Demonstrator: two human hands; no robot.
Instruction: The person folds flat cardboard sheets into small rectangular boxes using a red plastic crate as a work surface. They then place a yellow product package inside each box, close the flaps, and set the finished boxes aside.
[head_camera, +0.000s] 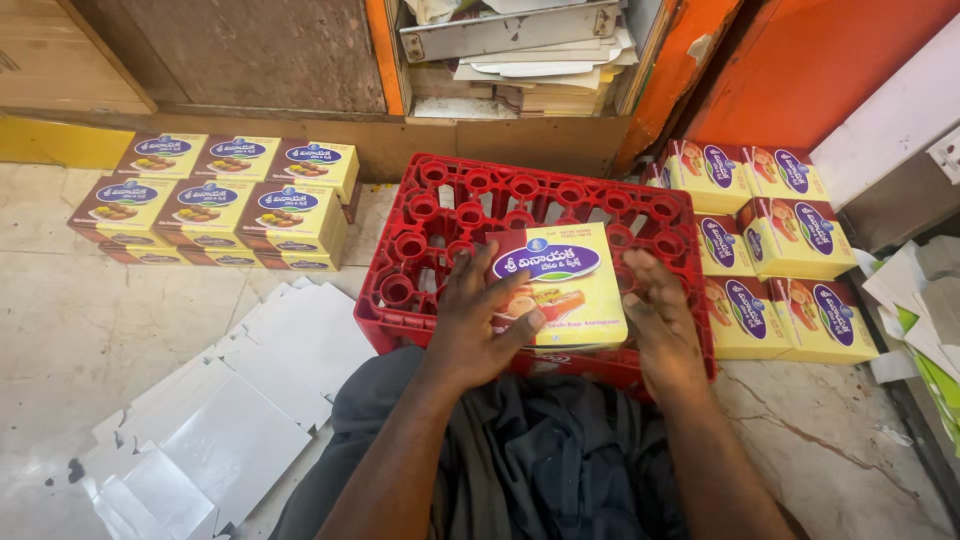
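— On top of the red crate (420, 250), was the yellow box (560, 285) being gripped?
— It was pressed flat by the left hand (478, 320); the right hand (660, 325) was laid open beside it, possibly touching. Finished boxes (215, 200) were stacked alongside.

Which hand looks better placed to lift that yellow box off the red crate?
Probably the left hand: it lies on the yellow box, thumb across its front. The right hand only touches its side edge.
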